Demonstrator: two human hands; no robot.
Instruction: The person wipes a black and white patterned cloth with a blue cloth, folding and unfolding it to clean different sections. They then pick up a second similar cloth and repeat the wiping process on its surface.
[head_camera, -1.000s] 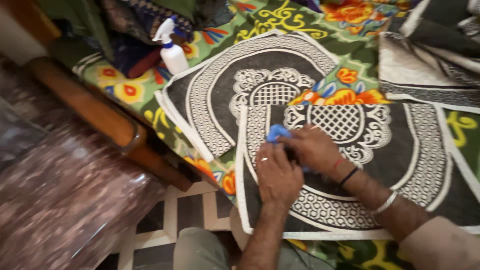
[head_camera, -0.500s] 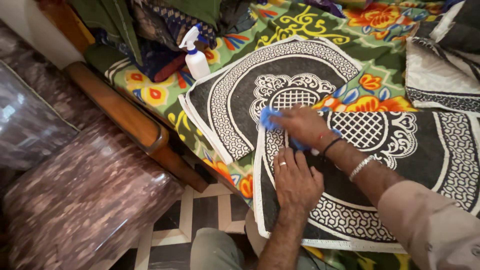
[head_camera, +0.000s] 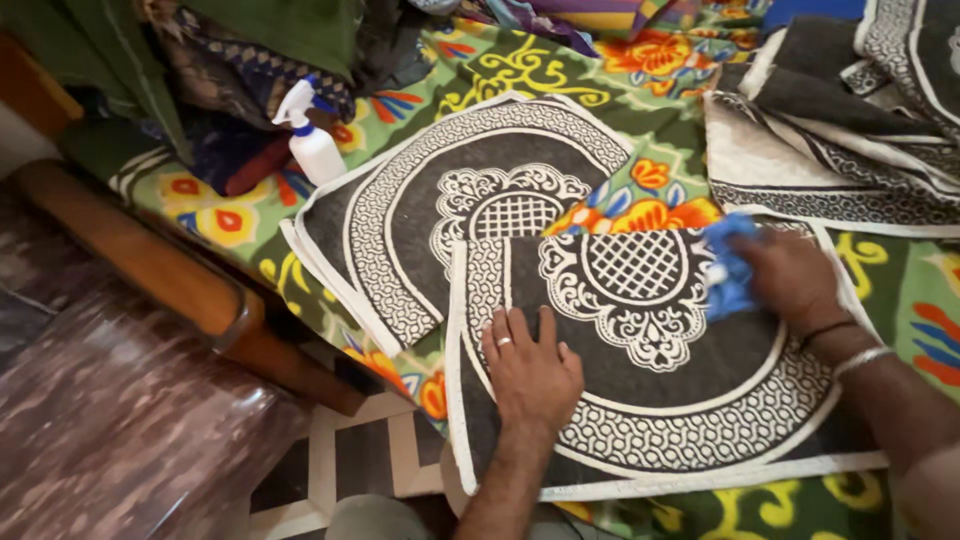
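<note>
The left hand (head_camera: 532, 372) lay spread flat on the dark embroidered panel (head_camera: 660, 400) at lower centre; the right hand (head_camera: 790, 280) gripped a blue cloth (head_camera: 730, 270) at its right edge. Hard wiping risked bunching the unpinned side or snagging the white stitching.

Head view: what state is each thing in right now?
Left hand: flat, pressing the front mat.
Right hand: gripping a blue cloth.
Front mat: spread flat, overlapping the second mat.
Spray bottle: upright, untouched.
Mat pile: folded and stacked.
</note>
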